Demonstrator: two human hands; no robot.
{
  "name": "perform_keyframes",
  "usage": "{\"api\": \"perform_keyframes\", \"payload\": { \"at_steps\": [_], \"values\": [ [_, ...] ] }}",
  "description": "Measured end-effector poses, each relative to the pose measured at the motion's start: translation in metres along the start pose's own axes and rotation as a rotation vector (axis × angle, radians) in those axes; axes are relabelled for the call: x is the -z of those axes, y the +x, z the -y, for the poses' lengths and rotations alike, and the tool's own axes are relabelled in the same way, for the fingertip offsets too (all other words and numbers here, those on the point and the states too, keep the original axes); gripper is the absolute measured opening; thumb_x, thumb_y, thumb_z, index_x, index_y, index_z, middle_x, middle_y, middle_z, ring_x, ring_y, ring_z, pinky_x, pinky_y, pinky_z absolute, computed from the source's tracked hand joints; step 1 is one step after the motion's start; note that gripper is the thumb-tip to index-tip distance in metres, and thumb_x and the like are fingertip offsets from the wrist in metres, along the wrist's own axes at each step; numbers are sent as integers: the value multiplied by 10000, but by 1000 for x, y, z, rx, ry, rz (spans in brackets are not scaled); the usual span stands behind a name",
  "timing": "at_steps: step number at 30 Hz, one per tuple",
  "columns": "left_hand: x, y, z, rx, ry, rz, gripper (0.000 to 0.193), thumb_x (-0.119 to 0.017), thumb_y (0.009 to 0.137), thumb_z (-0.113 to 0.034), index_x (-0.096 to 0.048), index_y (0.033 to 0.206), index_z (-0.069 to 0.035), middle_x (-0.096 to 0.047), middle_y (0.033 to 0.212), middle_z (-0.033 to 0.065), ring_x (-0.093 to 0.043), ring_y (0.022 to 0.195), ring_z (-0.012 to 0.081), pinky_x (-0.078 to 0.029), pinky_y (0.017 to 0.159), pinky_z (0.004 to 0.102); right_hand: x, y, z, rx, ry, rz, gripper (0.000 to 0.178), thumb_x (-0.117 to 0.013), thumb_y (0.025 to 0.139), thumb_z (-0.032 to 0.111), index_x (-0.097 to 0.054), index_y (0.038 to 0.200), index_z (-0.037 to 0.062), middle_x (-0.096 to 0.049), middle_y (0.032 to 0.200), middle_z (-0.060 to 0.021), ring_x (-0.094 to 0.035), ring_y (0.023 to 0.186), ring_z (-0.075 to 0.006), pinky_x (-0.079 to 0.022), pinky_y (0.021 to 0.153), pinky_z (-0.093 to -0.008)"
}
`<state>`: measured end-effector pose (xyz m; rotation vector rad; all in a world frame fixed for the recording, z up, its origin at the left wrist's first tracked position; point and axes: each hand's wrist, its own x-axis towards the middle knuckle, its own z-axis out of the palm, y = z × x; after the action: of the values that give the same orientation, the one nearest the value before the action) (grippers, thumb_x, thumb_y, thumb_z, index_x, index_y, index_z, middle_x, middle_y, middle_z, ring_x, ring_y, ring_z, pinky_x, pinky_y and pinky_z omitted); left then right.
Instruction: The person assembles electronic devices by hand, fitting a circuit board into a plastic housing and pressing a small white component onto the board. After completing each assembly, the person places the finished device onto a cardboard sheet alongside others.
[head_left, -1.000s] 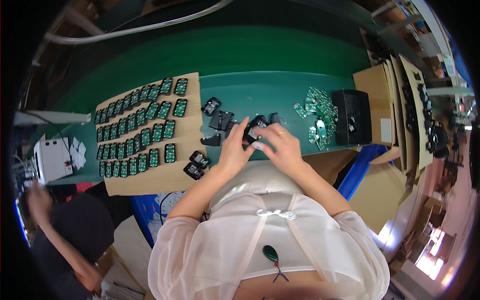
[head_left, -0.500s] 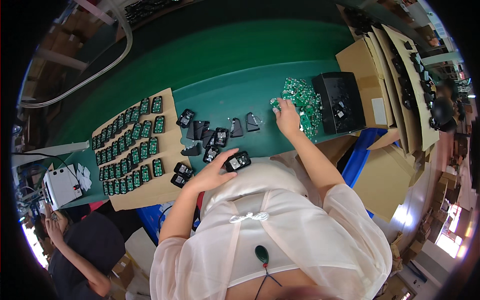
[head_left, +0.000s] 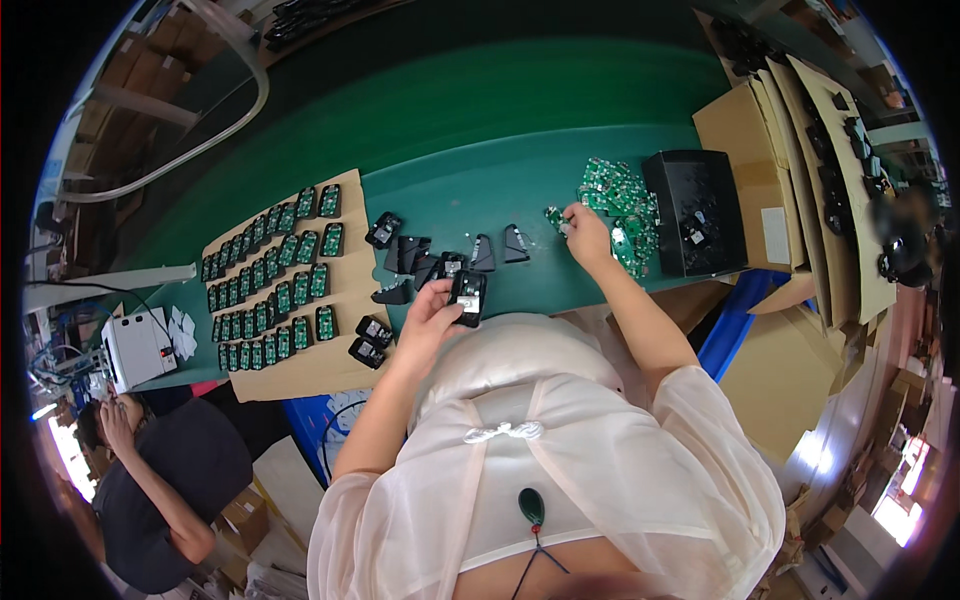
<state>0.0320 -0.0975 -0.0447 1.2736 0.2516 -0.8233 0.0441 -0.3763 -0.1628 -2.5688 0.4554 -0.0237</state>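
My left hand [head_left: 430, 322] grips a black plastic housing [head_left: 469, 300] at the bench's near edge, its open inside with metal parts facing up. At the left side of the green board pile, my right hand [head_left: 588, 238] pinches a small green circuit board [head_left: 554, 214] between thumb and fingers. Just right of that hand spreads the pile of green circuit boards [head_left: 622, 190]. Beyond and left of my left hand lie several loose black housing pieces [head_left: 407, 254], some partly hidden by it.
On the left, a cardboard sheet [head_left: 350, 205] bears rows of housings fitted with green boards. A black bin [head_left: 690, 170] stands right of the pile, beside cardboard boxes [head_left: 745, 140]. A white device [head_left: 138, 348] sits far left, near a person in dark clothing [head_left: 180, 480].
My left hand has closed round the housing and turned it upright. The right hand has drawn slightly nearer and now pinches a circuit board. The whole view has shifted a little.
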Motion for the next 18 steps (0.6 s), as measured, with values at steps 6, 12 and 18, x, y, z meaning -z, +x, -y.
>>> {"api": "perform_keyframes", "payload": {
  "at_steps": [6,12,18],
  "values": [
    [-20,5,-11,-74,-96,-15,232,-458,846,-55,-420,1074,-39,-562,948,80,-595,755,182,-495,604,278,35,-28,41,-178,919,115,222,-563,798,11,-586,1017,40,-523,767,-13,-505,678,-75,-444,586,-199],
    [-21,5,-11,-119,-80,-55,204,-458,850,-57,-456,1054,-44,-558,914,60,-588,730,151,-509,557,255,107,-84,125,25,1187,194,274,-549,800,-21,-498,1068,7,-532,809,-45,-523,689,-100,-449,576,-207],
    [-21,2,-12,-170,-144,-20,202,-444,852,-24,-459,1052,-52,-550,944,55,-575,753,131,-521,571,260,116,-95,152,34,1341,388,327,-571,793,-13,-420,1081,16,-534,813,-62,-531,684,-107,-450,558,-215]
  ]
}}
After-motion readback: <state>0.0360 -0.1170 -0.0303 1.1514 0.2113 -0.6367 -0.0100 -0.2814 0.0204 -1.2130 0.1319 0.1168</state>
